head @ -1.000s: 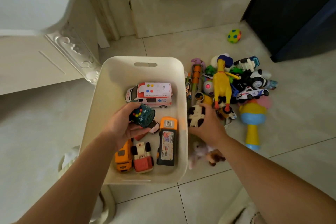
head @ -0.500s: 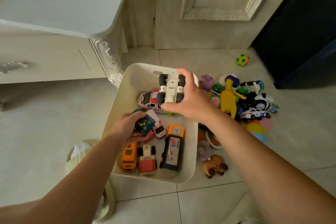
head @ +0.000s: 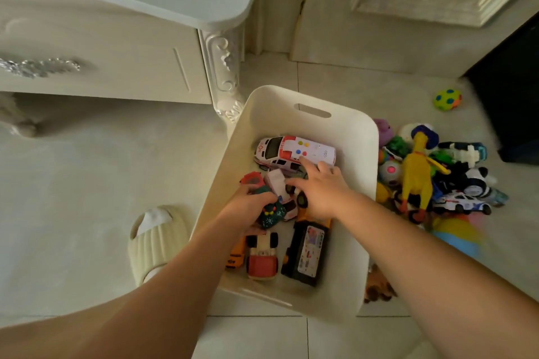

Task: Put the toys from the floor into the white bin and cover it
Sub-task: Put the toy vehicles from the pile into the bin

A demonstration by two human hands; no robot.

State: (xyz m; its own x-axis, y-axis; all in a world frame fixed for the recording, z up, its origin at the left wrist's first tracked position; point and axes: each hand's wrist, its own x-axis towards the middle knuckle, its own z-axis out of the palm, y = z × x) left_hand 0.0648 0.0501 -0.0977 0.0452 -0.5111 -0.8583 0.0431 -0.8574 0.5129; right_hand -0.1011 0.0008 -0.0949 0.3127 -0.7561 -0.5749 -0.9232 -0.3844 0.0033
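The white bin point(head: 277, 114) stands on the tiled floor with no lid in view. Inside lie a white ambulance point(head: 294, 151), a red-and-white truck point(head: 262, 259), a black-and-orange truck point(head: 309, 251) and a yellow bus point(head: 236, 256). My left hand point(head: 248, 201) is down in the bin and grips a dark green toy point(head: 271, 214). Beside it, my right hand point(head: 320, 189) rests with spread fingers on a white toy car point(head: 302, 199), which it mostly hides. A pile of toys lies on the floor right of the bin, among them a yellow rubber chicken point(head: 417, 175) and a police car point(head: 460, 202).
A spotted green ball point(head: 447, 99) lies apart, near a dark piece of furniture point(head: 510, 96). A white carved cabinet point(head: 116, 67) stands to the left, its leg touching the bin's far corner. A cream slipper point(head: 151, 242) is left of the bin and a brown plush point(head: 376, 288) is at its right front.
My right hand picked the white car from the floor pile, carried it over the bin and lowered it among the toys inside. My left hand stayed in the bin holding the green toy.
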